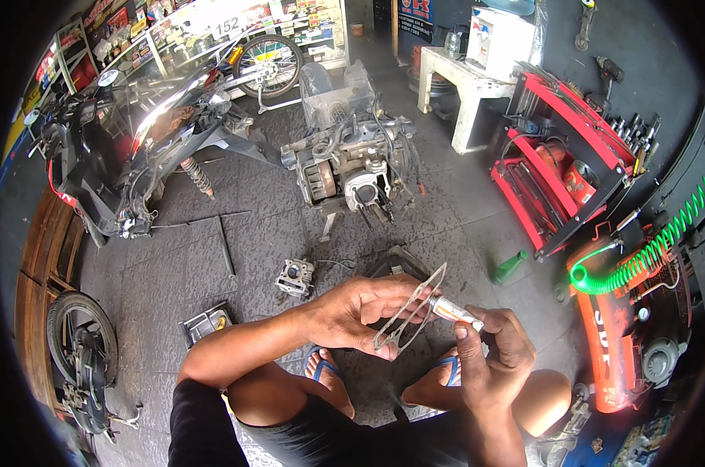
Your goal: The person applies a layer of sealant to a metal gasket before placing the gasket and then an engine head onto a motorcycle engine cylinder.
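My left hand (360, 311) holds a thin, grey, frame-shaped gasket (441, 272) tilted up between its fingers. My right hand (495, 359) grips a small white and silver tube (450, 310), with the thumb on it and the tube's left end at the gasket's right edge. Just beyond my hands a metal cylinder head (295, 276) lies on the tiled floor. A dark part (391, 265) lies behind the gasket, partly hidden by my left hand. A metal tray (203, 319) with parts in it sits left of my forearm.
An engine block (348, 167) stands ahead. A partly dismantled motorbike (135, 148) and a wheel (80, 350) are left. A red tool cart (547, 163), green bottle (510, 265) and orange compressor (613, 342) with a coiled hose are right. A white stool (446, 86) stands behind.
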{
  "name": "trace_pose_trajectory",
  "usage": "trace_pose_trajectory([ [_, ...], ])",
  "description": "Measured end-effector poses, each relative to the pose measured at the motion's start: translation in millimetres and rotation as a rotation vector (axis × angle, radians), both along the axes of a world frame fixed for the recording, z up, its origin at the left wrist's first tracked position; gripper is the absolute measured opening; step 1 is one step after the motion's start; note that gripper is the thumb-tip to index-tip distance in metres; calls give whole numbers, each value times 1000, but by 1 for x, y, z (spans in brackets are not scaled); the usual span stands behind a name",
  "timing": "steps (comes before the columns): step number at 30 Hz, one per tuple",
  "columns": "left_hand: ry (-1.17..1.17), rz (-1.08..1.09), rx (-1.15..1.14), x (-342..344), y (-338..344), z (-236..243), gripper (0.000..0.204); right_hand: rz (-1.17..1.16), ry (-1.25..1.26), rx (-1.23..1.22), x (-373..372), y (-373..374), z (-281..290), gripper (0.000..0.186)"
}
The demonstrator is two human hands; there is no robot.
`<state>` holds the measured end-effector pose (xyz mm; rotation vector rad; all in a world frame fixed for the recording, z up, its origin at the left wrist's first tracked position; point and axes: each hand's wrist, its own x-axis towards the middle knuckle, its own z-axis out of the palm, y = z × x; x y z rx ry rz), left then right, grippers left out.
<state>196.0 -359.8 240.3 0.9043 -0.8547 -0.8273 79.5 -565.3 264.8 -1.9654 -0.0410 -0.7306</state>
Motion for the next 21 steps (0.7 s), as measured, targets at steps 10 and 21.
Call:
trace_pose_trajectory([
  [10,-15,-2,55,2,3,5,86,2,12,-4,-1,0,0,18],
  [21,-26,6,13,2,1,0,87,5,26,-19,-3,-2,-8,18],
])
